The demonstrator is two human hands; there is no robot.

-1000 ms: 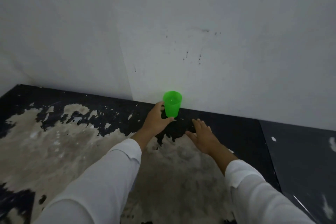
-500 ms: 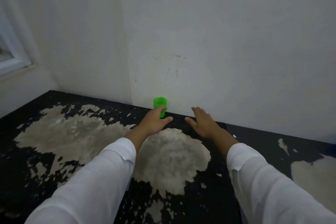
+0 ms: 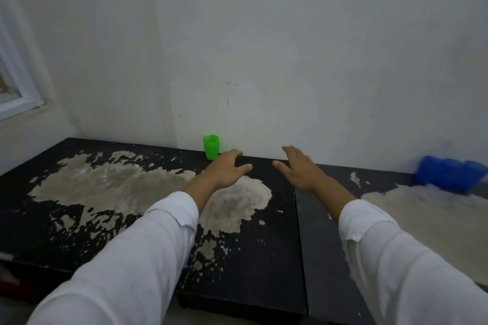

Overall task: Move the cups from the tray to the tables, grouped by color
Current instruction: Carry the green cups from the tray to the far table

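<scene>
Main risk: the green cup [image 3: 211,146] was light plastic, upright and open end up, and the left hand [image 3: 225,170] hovered just in front of it on its right side. A careless sweep of that hand toward the wall [image 3: 290,60] would likely clip the cup and tip it or slide it into the wall. It looked empty, so no spill, only a toppled cup.

Second risk: mixed colours. Blue things [image 3: 450,175] sat far off on the right table [image 3: 322,258], blurred; probably cups, count unclear. If the next cup landed on the wrong table, the grouping would break. The tray was out of view, so what was left to move could not be judged.

Hands: both were empty, palms down, fingers loosely spread, thumbs pointing inward toward each other. The left hand's fingers curved slightly and gripped nothing. The right hand [image 3: 301,170] was flatter, near the seam between the two tables. I could not tell if either palm touched the surface.

Cup position: at the back of the left table [image 3: 250,258], close against the wall and near the room corner. It was free of both hands, with its lower right edge partly hidden behind the left knuckles. The right hand was well apart from it. White sleeves [image 3: 145,245] covered both forearms.
</scene>
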